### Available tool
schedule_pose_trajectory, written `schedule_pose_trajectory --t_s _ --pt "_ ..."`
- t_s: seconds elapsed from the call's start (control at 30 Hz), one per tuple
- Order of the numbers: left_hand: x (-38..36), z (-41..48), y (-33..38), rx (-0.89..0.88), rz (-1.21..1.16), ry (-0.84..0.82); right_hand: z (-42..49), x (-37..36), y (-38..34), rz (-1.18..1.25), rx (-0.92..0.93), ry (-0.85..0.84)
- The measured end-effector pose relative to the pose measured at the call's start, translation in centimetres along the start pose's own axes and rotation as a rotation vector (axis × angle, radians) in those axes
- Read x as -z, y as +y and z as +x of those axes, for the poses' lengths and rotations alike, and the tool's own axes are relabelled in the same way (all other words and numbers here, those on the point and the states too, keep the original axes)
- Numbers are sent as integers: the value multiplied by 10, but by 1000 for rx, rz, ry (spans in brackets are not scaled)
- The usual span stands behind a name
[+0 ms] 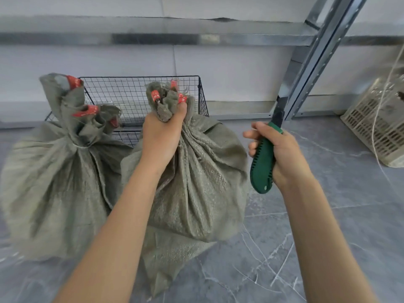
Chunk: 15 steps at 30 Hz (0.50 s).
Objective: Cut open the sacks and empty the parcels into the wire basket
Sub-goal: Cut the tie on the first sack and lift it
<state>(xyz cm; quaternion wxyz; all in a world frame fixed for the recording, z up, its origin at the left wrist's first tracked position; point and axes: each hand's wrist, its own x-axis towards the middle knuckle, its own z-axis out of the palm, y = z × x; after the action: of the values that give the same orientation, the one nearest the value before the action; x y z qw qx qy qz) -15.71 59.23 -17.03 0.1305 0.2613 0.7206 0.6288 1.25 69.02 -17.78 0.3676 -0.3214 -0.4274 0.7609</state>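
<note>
My left hand (pixel 160 136) has its fingers (pixel 182 109) clamped round the gathered neck of the near sack (pixel 196 182), which stands on the floor just in front of the wire basket (pixel 140 92). My right hand (pixel 282 154) is wrapped round the green handle of the knife (pixel 265 154), blade up, beside the sack. Cutting close under my left fist risks a nicked thumb; cutting deep risks slashing the parcels inside. The second sack (pixel 54 182) is tied shut.

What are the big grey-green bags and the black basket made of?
The tied grey-green sack gripped by the left hand looks like woven plastic: coarse weave, dull sheen. The black wire basket behind it seems to be coated metal, a thin dark grid.
</note>
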Motion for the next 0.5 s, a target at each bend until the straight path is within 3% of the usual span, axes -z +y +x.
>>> schedule_pose_trajectory --t_s 0.23,0.5 --pt "31 19 -8 77 -75 -5 -17 -77 10 -136 4 -243" --pt "61 39 -15 170 -180 -78 -13 -124 49 -266 -15 -314"
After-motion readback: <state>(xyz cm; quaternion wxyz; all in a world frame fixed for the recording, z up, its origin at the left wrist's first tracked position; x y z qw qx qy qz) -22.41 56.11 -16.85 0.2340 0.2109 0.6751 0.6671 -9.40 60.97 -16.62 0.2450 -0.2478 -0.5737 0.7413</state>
